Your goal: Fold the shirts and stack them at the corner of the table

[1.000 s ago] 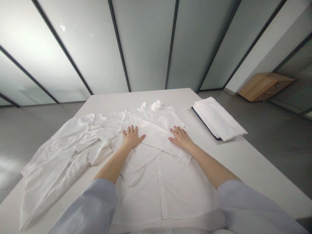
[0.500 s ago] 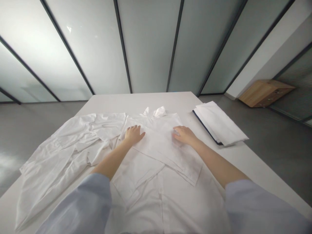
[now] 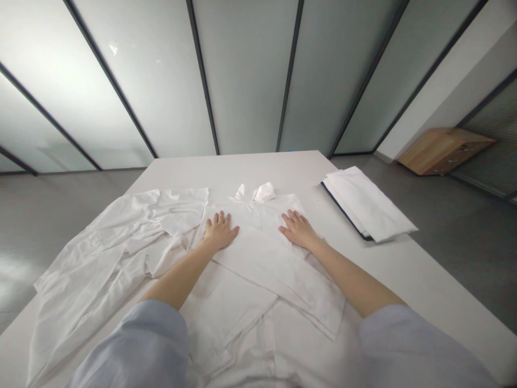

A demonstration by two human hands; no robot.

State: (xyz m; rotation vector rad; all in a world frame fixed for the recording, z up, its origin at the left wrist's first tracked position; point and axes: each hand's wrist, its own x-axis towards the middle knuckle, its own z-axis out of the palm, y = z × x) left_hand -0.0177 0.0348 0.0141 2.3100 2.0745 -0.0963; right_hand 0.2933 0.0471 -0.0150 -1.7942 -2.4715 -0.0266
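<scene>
A white shirt (image 3: 258, 269) lies spread on the table in front of me, its collar (image 3: 264, 192) at the far end and its sleeves folded across the front. My left hand (image 3: 220, 230) rests flat on the shirt's upper left part, fingers spread. On the upper right part, my right hand (image 3: 298, 229) lies palm down with its fingers apart. Neither hand grips the cloth. The lower end of the shirt runs out of view at the bottom.
A crumpled white garment (image 3: 117, 253) lies to the left of the shirt. Folded white cloth (image 3: 369, 202) with a dark layer under it sits at the right edge of the pale table (image 3: 238, 167). Beyond are frosted glass panels (image 3: 246, 75) and a wooden cabinet (image 3: 440, 152).
My right hand has come down flat onto the shirt. The shirt, with its collar and folded sleeves, has shifted slightly toward me, and both hands sit a little nearer.
</scene>
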